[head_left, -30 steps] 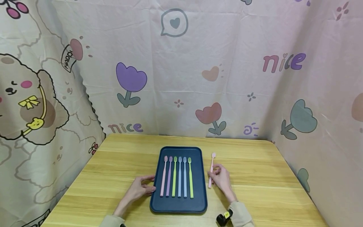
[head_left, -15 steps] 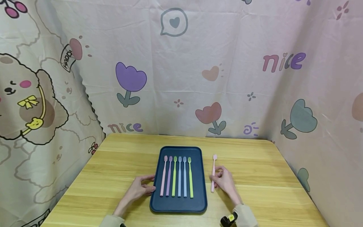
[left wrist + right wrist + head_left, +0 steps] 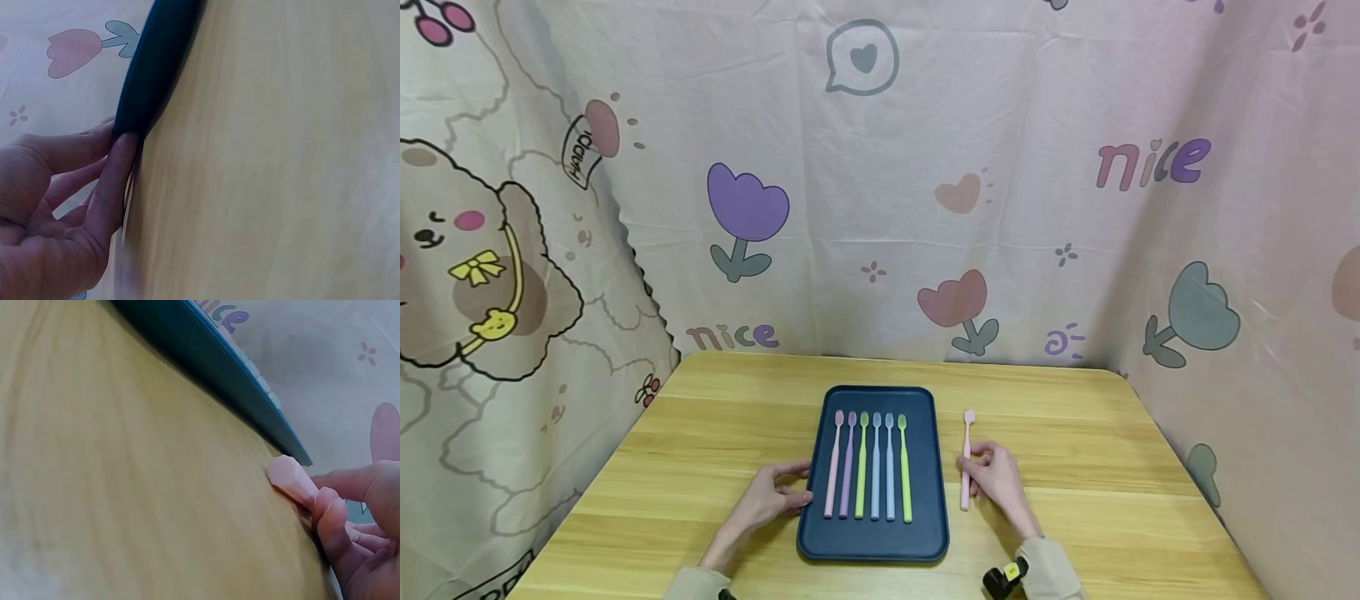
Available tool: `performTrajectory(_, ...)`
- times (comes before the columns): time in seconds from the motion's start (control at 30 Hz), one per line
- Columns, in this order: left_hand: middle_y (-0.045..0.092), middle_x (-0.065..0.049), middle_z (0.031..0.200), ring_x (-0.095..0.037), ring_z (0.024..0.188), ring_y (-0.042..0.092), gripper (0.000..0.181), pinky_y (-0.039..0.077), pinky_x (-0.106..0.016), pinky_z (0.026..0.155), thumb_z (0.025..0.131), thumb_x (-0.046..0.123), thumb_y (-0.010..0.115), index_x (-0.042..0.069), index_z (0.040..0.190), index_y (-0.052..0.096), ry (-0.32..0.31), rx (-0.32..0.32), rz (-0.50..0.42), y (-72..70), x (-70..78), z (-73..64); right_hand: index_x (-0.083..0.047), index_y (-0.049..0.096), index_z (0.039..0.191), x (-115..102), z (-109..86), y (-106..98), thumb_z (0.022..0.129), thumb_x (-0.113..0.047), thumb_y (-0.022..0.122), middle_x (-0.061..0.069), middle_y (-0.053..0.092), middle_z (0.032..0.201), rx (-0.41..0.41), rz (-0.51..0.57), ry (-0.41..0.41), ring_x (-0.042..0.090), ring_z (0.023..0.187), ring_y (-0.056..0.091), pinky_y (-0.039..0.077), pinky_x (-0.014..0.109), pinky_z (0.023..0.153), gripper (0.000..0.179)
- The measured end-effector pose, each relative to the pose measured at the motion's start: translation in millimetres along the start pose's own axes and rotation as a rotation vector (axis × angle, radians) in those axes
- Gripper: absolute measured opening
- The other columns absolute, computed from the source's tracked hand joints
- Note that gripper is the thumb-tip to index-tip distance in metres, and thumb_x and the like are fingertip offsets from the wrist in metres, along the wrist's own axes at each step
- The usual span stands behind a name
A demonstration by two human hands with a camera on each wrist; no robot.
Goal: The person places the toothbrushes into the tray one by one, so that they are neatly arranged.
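Observation:
In the head view a dark blue tray (image 3: 872, 543) lies on the table with several toothbrushes in a row, heads pointing away: a pink one (image 3: 832, 475), a purple one (image 3: 847, 475), then green and blue ones. My left hand (image 3: 765, 497) touches the tray's left edge with thumb and forefinger, set apart along the rim. Right of the tray, my right hand (image 3: 996, 479) pinches a pale pink toothbrush (image 3: 966, 492) by its handle, head pointing away. The right wrist view shows that toothbrush's handle end (image 3: 286, 474) near the wood surface, beside the tray's underside edge (image 3: 250, 406).
The wooden table (image 3: 1090, 467) runs back to a printed cloth (image 3: 880, 167) hanging behind it. Another cloth (image 3: 512, 250) with a cartoon figure hangs on the left. A black device with a yellow mark (image 3: 1004, 577) sits at the right wrist.
My right hand has shifted slightly right and toward me with the pink toothbrush, which now stands straighter and farther from the tray. The left hand and tray have stayed put.

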State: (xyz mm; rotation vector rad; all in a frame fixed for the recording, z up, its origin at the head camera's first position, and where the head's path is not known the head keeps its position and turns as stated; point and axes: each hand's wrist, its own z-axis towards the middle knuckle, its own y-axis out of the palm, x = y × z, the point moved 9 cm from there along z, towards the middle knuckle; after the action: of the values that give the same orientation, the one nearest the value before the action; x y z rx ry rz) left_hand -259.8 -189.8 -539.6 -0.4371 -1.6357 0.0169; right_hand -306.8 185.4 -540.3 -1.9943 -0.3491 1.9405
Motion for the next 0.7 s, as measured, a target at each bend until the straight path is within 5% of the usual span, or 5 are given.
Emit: performTrajectory(0.7, 0.054, -0.041, 0.133, -0.026, 0.089, 0.074, 0.062, 0.064, -0.034, 0.071, 0.087, -0.002, 0.073, -0.018, 0.139, 0.045, 0.021, -0.009, -0.019, 0.7, 3.4, 0.1, 0.002, 0.067, 0.085, -2.5, 1.1, -1.5, 0.083, -0.006, 0.066, -0.001, 0.059, 0.058, 0.053, -0.085, -0.015, 0.006, 0.039, 0.05, 0.043, 0.022, 0.035, 0.008)
